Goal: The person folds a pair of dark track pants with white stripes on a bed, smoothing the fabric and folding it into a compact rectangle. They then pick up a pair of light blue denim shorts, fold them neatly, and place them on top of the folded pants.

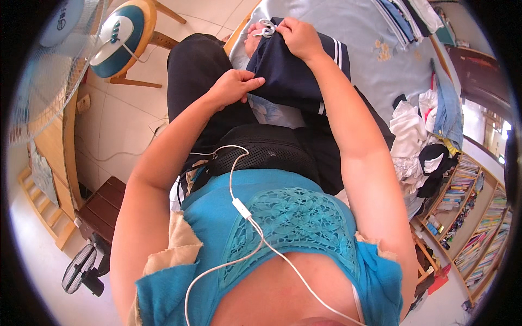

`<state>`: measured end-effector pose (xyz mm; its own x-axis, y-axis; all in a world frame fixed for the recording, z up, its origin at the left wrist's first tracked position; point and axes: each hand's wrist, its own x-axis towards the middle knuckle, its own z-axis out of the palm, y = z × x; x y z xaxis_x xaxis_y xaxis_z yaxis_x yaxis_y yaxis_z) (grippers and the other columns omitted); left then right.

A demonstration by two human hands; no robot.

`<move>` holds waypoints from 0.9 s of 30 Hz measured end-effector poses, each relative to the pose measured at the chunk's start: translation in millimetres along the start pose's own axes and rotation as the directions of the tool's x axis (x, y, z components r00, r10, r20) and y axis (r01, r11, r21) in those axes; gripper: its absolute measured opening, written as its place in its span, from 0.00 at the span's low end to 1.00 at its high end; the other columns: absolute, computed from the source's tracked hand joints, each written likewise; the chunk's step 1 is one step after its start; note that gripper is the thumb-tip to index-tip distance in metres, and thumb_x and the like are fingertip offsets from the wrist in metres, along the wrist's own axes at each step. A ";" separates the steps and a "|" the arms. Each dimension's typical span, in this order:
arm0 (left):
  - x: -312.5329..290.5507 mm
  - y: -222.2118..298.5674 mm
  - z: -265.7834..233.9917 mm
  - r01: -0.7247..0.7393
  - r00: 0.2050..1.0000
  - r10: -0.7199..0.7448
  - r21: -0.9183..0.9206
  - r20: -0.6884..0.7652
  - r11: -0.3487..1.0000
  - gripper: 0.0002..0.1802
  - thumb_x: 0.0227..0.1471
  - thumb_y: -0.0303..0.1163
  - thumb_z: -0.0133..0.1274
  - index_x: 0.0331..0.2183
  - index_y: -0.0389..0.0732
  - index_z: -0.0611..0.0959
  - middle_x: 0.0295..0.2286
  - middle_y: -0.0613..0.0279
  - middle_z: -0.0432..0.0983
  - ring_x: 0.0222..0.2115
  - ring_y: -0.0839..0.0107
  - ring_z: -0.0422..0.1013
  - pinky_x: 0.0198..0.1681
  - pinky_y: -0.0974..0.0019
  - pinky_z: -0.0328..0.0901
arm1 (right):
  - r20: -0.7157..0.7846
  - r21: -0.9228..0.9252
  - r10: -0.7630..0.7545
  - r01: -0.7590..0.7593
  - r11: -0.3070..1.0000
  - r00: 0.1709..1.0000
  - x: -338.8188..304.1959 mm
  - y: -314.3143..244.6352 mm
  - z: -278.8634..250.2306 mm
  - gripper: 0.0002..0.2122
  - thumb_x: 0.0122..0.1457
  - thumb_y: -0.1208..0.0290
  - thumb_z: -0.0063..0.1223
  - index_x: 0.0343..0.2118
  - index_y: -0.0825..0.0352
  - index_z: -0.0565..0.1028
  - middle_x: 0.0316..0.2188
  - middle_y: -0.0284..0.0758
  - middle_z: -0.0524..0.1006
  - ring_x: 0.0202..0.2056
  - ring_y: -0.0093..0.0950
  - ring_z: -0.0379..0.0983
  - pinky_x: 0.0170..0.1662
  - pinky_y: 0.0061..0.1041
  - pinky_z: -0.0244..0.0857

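Observation:
A pair of dark navy drawstring pants (291, 73) with white side stripes lies folded across my lap and the bed's edge. My right hand (299, 39) pinches the far edge, close to the knotted white drawstring (266, 28). Lower on the left side, my left hand (235, 88) holds the near left edge between thumb and fingers. Part of its grip is hidden under the cloth. My bare foot (252, 41) shows just beyond the pants, and my legs are in black trousers (197, 68).
A pale bedsheet (363, 65) spreads ahead and right. Folded clothes (399, 19) lie at its far side, and a loose pile of clothes (410, 133) is at right. A round stool (142, 22), a large fan (54, 70) and a small black fan (84, 269) stand left. Bookshelves (462, 217) are right.

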<state>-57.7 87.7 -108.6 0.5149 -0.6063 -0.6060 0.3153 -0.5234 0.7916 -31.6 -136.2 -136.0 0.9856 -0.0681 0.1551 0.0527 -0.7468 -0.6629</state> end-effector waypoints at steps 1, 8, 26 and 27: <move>1.5 -2.7 2.6 -0.007 1.000 0.007 -0.040 -0.001 0.999 0.18 0.51 0.43 0.53 0.21 0.38 0.74 0.17 0.74 0.65 0.15 0.83 0.61 0.18 0.75 0.55 | 0.049 0.078 0.046 -0.049 0.996 0.998 -3.2 1.9 2.6 0.08 0.54 0.67 0.49 0.29 0.66 0.74 0.20 0.37 0.75 0.23 0.29 0.71 0.28 0.25 0.64; 3.4 -2.6 5.3 0.120 0.993 -0.110 -0.287 0.050 0.950 0.08 0.52 0.33 0.51 0.27 0.38 0.76 0.22 0.70 0.69 0.21 0.79 0.69 0.27 0.75 0.65 | 0.239 0.459 0.207 -0.298 0.837 0.949 -34.9 -8.3 -26.5 0.10 0.56 0.71 0.47 0.40 0.68 0.71 0.27 0.32 0.75 0.27 0.19 0.70 0.30 0.16 0.65; -2.8 -4.6 1.2 -0.029 0.991 0.004 -0.186 -0.133 0.982 0.18 0.49 0.40 0.56 0.34 0.33 0.79 0.28 0.67 0.74 0.31 0.79 0.66 0.35 0.75 0.60 | -0.075 -0.391 0.489 -0.477 0.787 0.869 -154.2 -8.3 -105.8 0.17 0.52 0.60 0.50 0.40 0.67 0.71 0.37 0.45 0.74 0.41 0.41 0.70 0.43 0.36 0.64; -0.8 -3.6 2.2 -0.065 0.981 0.027 -0.194 -0.194 0.979 0.19 0.49 0.40 0.56 0.36 0.32 0.78 0.31 0.65 0.74 0.33 0.79 0.66 0.37 0.75 0.61 | -0.057 -0.381 0.536 -0.514 0.768 0.842 -154.9 -12.2 -106.9 0.18 0.52 0.59 0.50 0.40 0.67 0.70 0.37 0.45 0.74 0.41 0.41 0.70 0.43 0.36 0.64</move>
<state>-60.9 88.8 -111.1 0.6678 -0.4925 -0.5581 0.4298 -0.3570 0.8293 -202.1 -187.3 -73.6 0.8493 -0.4951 -0.1831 -0.5278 -0.7906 -0.3103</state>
